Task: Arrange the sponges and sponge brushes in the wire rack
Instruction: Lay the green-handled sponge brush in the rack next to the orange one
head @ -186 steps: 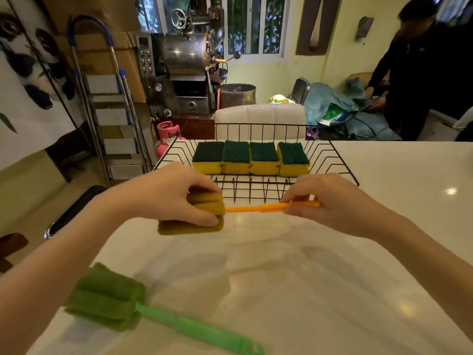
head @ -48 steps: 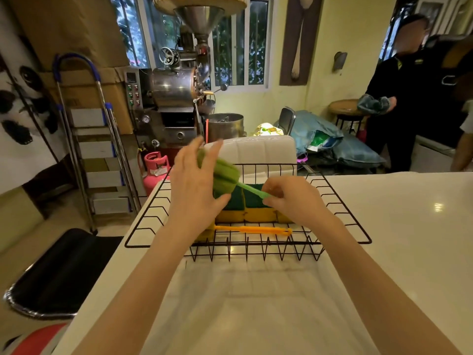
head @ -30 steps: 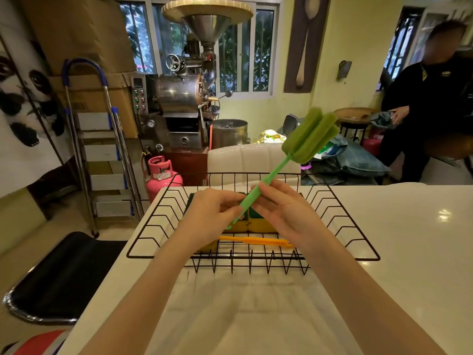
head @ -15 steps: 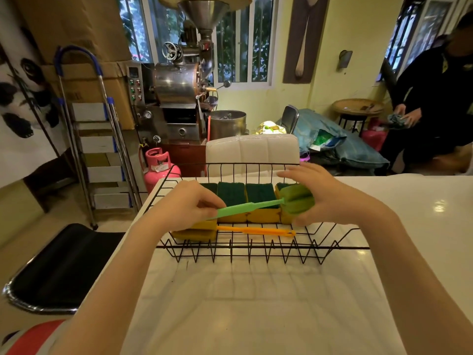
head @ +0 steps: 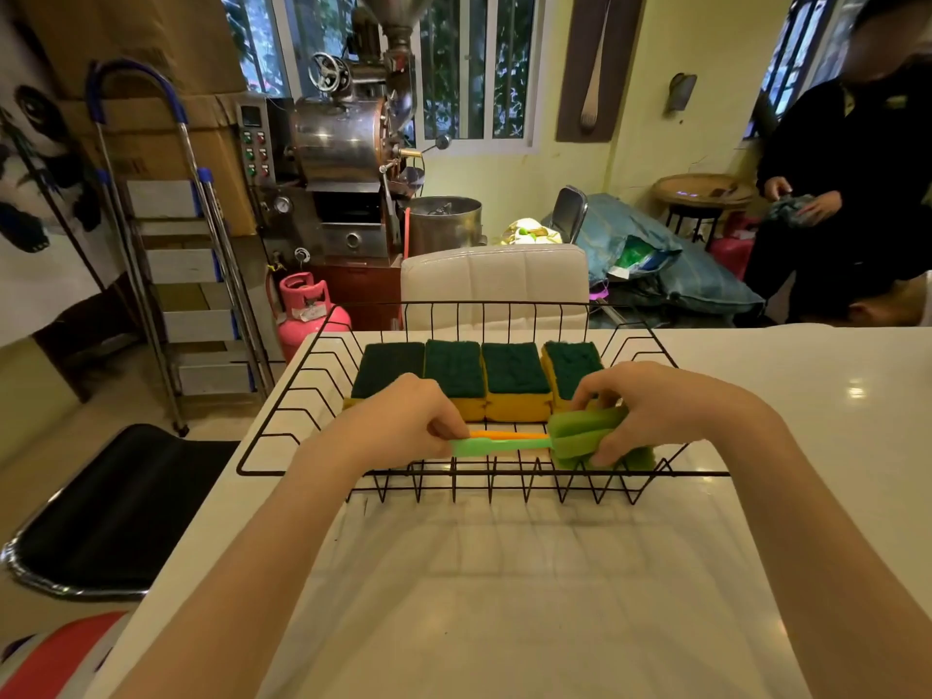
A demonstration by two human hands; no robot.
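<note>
— What's the scene? Start with the big things.

— A white tabletop (head: 529,597) with a black wire rack (head: 302,396) at its far edge. Across the back of the rack, four sponges (head: 514,380) sit in a tidy row, green scouring side up, yellow below, each touching the next. That part looks done.

— And in front of them?

— A green brush (head: 580,438) is going down along the near side of the rack, handle pointing left, foam head to the right. Just behind its handle lies an orange brush (head: 509,434); only a strip of its handle shows, and I cannot see its head.

— The hands?

— Both are on the green brush. The left hand (head: 403,421) is pinched closed on the handle's end. The right hand (head: 650,411) is curled over the foam head, fingers and thumb wrapped around it. Whether the brush already rests on the wires or hangs just above them, I cannot tell.

— So how much is left?

— Very little, I'd judge. The tabletop in front of the rack shows nothing more waiting. Once the green brush is settled beside the orange one and both hands let go, the rack should hold everything in sight.
</note>
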